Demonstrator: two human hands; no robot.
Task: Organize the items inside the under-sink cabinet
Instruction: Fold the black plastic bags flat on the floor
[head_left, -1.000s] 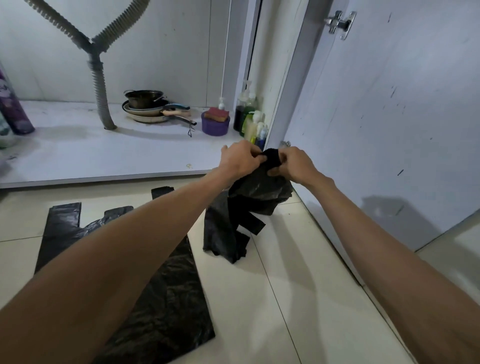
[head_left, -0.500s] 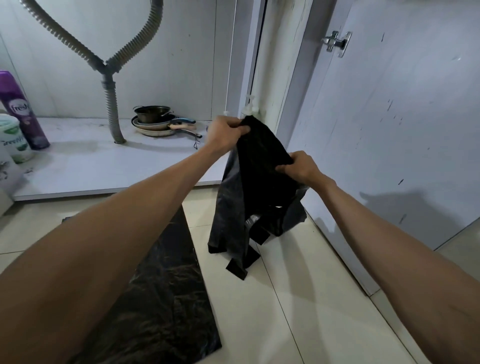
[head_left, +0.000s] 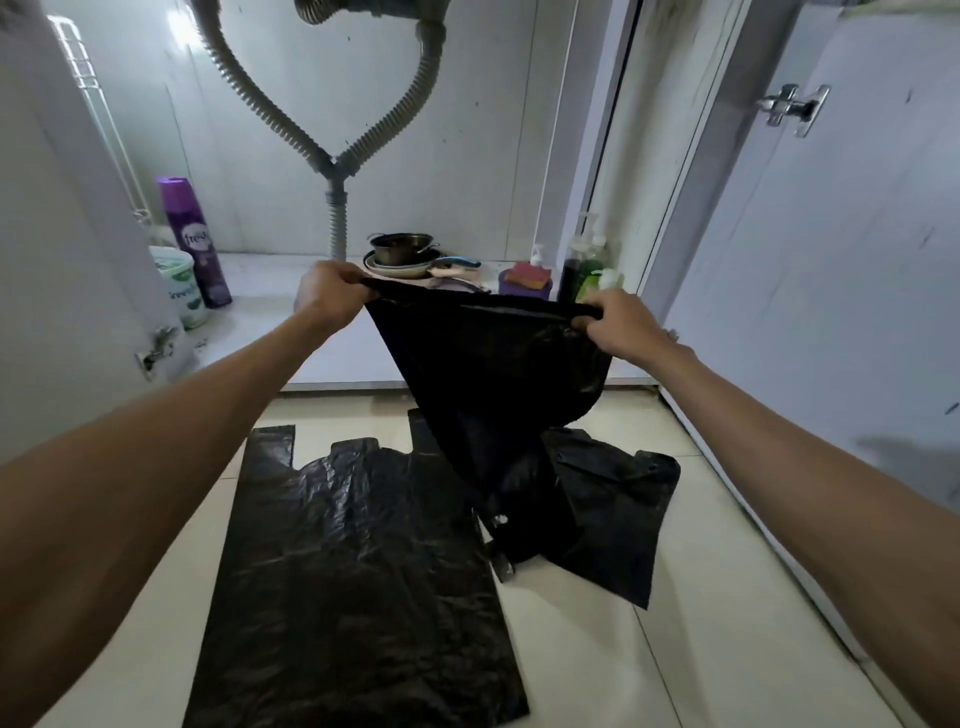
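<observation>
Two hands, left (head_left: 327, 299) and right (head_left: 618, 325), each clench the top edge of one black bag (head_left: 483, 364), stretched taut in front of the cabinet floor's (head_left: 270, 317) front edge. Two more lie on the tiled floor below it: one flat bag (head_left: 353, 571) and one crumpled bag (head_left: 618, 509). At the cabinet's left edge stand one purple spray can (head_left: 195, 241) and one white tub (head_left: 179, 286).

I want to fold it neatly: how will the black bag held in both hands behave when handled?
Probably floppy: the black bag hangs limp from the left hand and right hand. Likely very light, as pinched edges carry it. Its glossy film may slip easily.
</observation>
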